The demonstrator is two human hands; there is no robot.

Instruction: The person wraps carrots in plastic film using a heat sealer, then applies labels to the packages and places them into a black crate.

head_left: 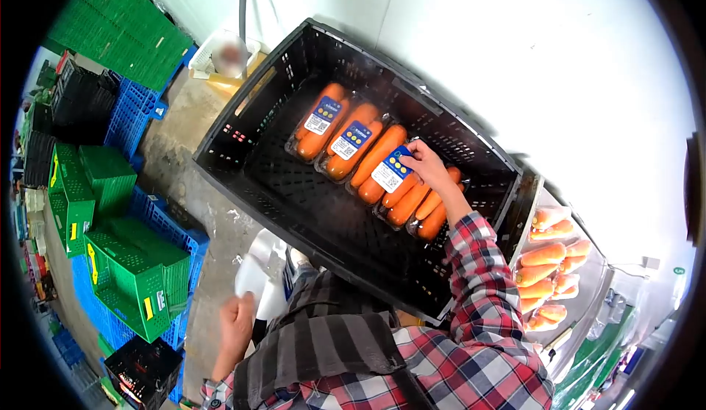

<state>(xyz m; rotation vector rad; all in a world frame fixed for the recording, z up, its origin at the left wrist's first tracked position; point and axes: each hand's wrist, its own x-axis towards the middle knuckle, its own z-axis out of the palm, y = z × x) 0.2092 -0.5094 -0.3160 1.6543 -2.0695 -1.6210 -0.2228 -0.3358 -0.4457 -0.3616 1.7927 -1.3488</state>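
My right hand [429, 169] reaches into a black crate [323, 252] and pinches the upper edge of a blue and white label [392, 169]. The label lies over a pack of carrots [384, 145] in clear film. To the left in the same row are a labelled carrot pack [354, 140] and another labelled carrot pack [323, 122]. Below my right wrist lie more wrapped carrots [432, 219], with no label showing on them. Outside the crate, my left hand [237, 325] is closed in a loose fist, with nothing showing in it, beside a white plastic stool [266, 263].
More packed carrots [544, 263] lie on a surface right of the crate. Green crates [132, 277] stand on blue pallets [187, 263] at the left, near stacked green crates [121, 20]. A white basket [220, 46] is behind the black crate, by the white wall [500, 42].
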